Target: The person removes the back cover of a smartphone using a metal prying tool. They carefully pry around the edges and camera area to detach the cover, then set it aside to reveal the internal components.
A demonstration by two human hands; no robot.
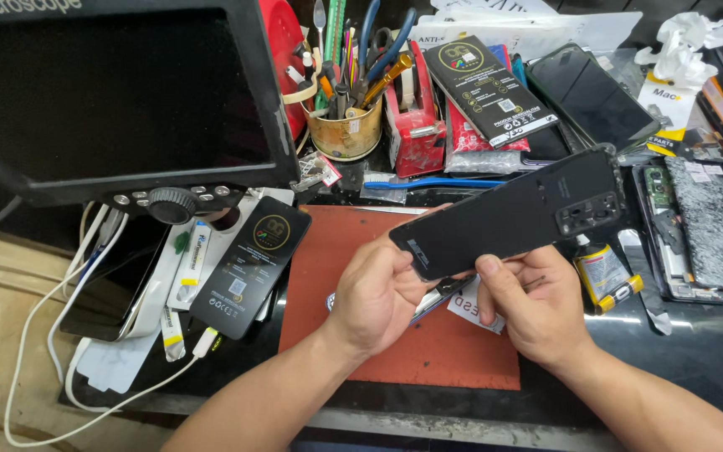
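Black phone [512,216], back side up with camera cutout at its far right end, tilted, held above the red mat [428,343], near end lower left

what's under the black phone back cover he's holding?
Under the black back cover, held by the left hand and right hand: the red work mat, a white label and a thin tool's tip. The cover and hands hide the rest.
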